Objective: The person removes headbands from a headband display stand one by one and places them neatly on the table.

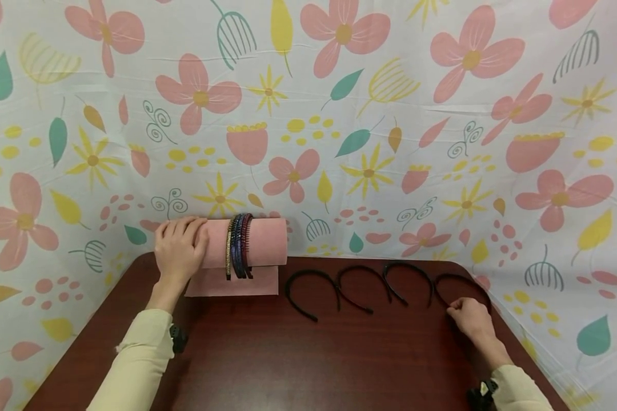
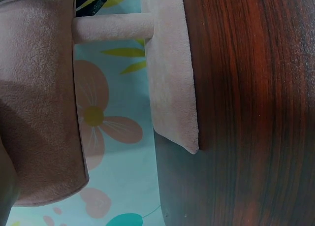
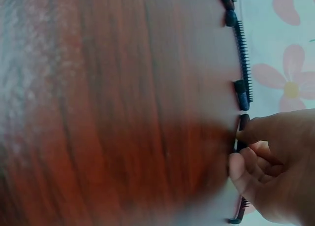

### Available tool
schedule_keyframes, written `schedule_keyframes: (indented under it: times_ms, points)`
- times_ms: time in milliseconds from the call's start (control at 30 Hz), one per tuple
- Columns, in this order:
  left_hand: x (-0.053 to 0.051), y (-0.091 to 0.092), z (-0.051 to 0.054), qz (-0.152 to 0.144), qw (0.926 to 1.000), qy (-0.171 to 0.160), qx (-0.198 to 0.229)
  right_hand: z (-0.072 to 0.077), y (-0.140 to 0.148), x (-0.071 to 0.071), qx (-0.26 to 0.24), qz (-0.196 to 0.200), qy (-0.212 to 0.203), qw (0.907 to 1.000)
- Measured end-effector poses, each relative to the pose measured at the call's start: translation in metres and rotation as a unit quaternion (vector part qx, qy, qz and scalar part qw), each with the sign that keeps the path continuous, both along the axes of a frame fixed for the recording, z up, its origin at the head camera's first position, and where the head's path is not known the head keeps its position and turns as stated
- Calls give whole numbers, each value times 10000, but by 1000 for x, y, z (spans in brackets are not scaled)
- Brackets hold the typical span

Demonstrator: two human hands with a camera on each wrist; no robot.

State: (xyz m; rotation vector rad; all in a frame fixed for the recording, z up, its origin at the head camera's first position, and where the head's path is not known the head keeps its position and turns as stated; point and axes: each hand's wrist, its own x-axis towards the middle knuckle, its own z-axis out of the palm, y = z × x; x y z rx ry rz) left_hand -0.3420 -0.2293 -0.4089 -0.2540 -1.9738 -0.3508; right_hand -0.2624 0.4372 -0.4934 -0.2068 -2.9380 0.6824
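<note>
Left hand (image 1: 179, 248) grips the left end of the pink roll (image 1: 268, 242), set lengthwise along the back edge of the counter (image 1: 329, 354); right hand (image 1: 472, 322), well apart, pinches the rightmost headband (image 1: 465, 277) near the back-right corner, arch backward.

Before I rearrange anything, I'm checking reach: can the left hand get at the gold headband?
Probably yes: the left hand holds the pink roll, with only bare roll between that hand and the gold headband.
</note>
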Motion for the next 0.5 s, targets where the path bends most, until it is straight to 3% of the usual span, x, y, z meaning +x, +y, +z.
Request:
schedule_keyframes:
  times_ms: [500]
  points:
    - [-3,1,-1,-22,9997,209,77,4,-2,1,271,223,-28,9994]
